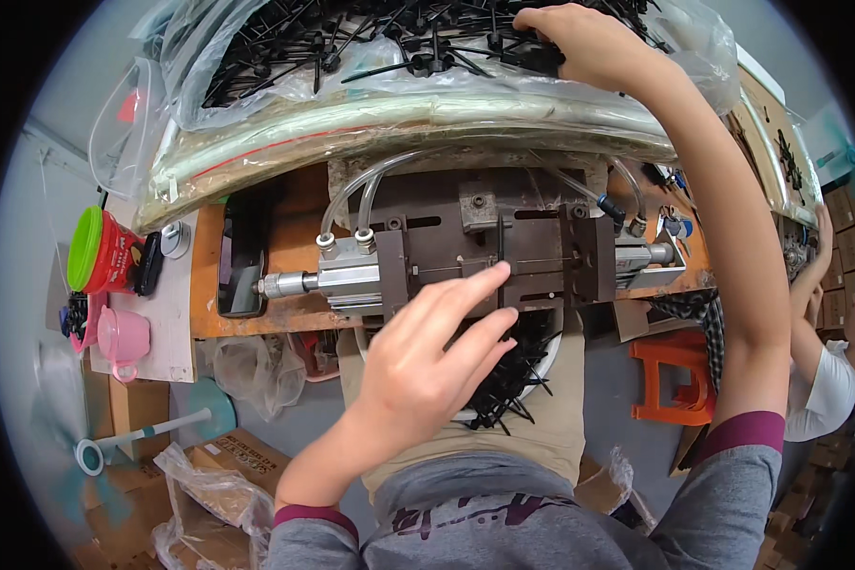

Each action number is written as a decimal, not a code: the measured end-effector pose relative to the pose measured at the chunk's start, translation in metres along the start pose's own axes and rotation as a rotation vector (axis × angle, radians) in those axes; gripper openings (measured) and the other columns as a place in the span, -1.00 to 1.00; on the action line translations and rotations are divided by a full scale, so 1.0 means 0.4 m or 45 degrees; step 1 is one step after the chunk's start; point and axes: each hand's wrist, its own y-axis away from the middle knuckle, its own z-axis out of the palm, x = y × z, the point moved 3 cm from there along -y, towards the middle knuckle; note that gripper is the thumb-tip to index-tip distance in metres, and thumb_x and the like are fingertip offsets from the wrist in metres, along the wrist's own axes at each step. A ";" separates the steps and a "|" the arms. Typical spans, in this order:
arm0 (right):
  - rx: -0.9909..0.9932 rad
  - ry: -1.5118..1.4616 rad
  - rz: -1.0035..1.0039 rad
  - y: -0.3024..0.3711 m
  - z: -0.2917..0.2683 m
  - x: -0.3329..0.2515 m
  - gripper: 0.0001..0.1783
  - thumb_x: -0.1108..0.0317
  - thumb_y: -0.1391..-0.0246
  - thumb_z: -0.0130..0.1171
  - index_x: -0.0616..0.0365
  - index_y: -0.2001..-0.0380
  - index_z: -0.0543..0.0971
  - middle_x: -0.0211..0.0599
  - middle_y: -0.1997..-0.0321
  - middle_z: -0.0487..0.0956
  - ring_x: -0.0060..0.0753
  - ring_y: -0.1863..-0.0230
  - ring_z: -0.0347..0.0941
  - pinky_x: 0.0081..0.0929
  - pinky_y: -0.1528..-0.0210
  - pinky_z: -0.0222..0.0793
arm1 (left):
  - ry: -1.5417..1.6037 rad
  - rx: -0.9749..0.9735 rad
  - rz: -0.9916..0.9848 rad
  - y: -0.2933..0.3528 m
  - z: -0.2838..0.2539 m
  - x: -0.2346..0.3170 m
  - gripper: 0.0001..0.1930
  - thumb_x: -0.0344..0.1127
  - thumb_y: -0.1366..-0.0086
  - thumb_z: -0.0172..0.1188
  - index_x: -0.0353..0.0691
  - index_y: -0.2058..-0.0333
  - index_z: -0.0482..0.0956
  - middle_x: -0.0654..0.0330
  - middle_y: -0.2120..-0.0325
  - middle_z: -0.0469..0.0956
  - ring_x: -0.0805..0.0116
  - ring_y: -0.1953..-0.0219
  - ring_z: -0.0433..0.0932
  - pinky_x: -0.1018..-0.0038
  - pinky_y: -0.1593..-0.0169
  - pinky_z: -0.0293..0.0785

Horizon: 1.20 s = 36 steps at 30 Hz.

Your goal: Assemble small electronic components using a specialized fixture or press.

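Bench [293, 223]: wooden top, spanning left to right in front of the person. Far side carries a large clear plastic bag [188, 71], opened, with a big tangled heap of black parts [290, 47]; it looks like ample stock.

Dark metal fixture [534, 195] sits mid-bench, flanked by a left air cylinder [350, 275] and a right air cylinder [636, 253], with clear tubes arching over toward the far side.

Near side, below the bench edge: a white-rimmed container [553, 353] holding a second, smaller black pile [511, 385], partly behind the left hand.

Right hand [594, 43]: at the far heap's right side, fingers curled down among the parts. Cannot tell whether they have hold of one; tips hidden.

Left hand [423, 366]: over the fixture's near edge, fingers loosely spread, no grip visible. Index tip at the piece below; contact uncertain.

Single slim black piece [501, 237]: lies near-to-far across the fixture's middle.

Progress, judged: one piece at the fixture, its working state unclear. Near pile may be handled pieces; cannot confirm. Far heap suggests much remains.
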 end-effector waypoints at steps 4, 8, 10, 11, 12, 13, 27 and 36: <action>-0.052 -0.028 0.072 -0.013 -0.016 -0.015 -0.60 0.38 0.15 0.33 0.19 0.15 0.63 -0.02 0.21 0.66 0.05 0.07 0.59 -0.12 0.03 0.52 | -0.072 -0.007 -0.062 0.045 0.048 -0.005 -0.69 -0.47 0.02 0.46 -0.30 0.23 0.65 0.01 -0.06 0.56 0.07 0.09 0.62 0.31 0.07 0.60; 0.040 -0.217 -0.097 -0.010 -0.034 -0.033 -0.66 0.32 0.21 0.39 0.23 0.29 0.69 -0.02 0.29 0.67 0.02 0.16 0.61 -0.15 0.09 0.53 | -0.198 -0.034 -0.089 0.070 0.083 -0.020 -0.71 -0.42 -0.02 0.44 -0.30 0.24 0.64 -0.01 -0.09 0.56 0.09 0.11 0.64 0.31 0.03 0.62; 0.173 -0.260 -0.243 -0.015 -0.027 -0.027 -0.64 0.26 0.25 0.46 0.29 0.36 0.69 0.01 0.34 0.64 0.05 0.22 0.60 -0.18 0.15 0.51 | -0.268 -0.044 -0.043 0.064 0.099 -0.024 -0.73 -0.41 -0.04 0.42 -0.30 0.26 0.63 -0.02 -0.08 0.57 0.11 0.14 0.65 0.31 0.02 0.63; 0.243 -0.252 -0.302 -0.021 -0.018 -0.026 -0.62 0.26 0.25 0.47 0.31 0.36 0.68 0.01 0.37 0.63 0.05 0.24 0.59 -0.18 0.16 0.50 | -0.304 -0.053 -0.019 0.060 0.104 -0.024 -0.74 -0.40 -0.05 0.42 -0.30 0.27 0.62 -0.02 -0.08 0.57 0.12 0.15 0.65 0.31 0.01 0.63; 0.313 -0.244 -0.360 -0.025 -0.010 -0.023 -0.61 0.26 0.25 0.48 0.33 0.37 0.67 0.01 0.39 0.61 0.06 0.27 0.58 -0.19 0.17 0.50 | -0.340 -0.061 -0.013 0.056 0.108 -0.023 -0.74 -0.40 -0.04 0.42 -0.30 0.27 0.62 -0.02 -0.07 0.58 0.14 0.17 0.66 0.31 0.01 0.63; 0.384 -0.235 -0.417 -0.023 -0.004 -0.016 -0.59 0.25 0.26 0.49 0.35 0.37 0.66 0.01 0.42 0.59 0.07 0.29 0.57 -0.19 0.19 0.49 | -0.375 -0.068 -0.007 0.053 0.111 -0.021 -0.75 -0.40 -0.04 0.42 -0.30 0.28 0.62 -0.01 -0.06 0.58 0.15 0.18 0.66 0.31 0.01 0.63; 0.515 -1.964 0.403 0.128 -0.068 0.069 -0.83 0.42 -0.09 0.39 0.25 0.29 0.64 -0.40 0.44 0.60 -0.61 0.46 0.51 -0.68 0.37 0.41 | -0.401 -0.124 -0.067 0.051 0.108 -0.028 -0.75 -0.38 -0.01 0.45 -0.25 0.30 0.64 0.04 -0.05 0.61 0.29 0.48 0.65 0.48 0.35 0.57; 0.784 -2.398 0.424 0.168 -0.046 0.061 -0.89 0.46 -0.21 0.26 0.28 0.24 0.63 -0.39 0.41 0.63 -0.62 0.42 0.58 -0.75 0.40 0.53 | -0.252 -0.105 -0.035 0.053 0.093 -0.023 -0.70 -0.31 -0.01 0.49 -0.24 0.26 0.66 0.06 -0.03 0.63 0.36 0.52 0.61 0.52 0.40 0.53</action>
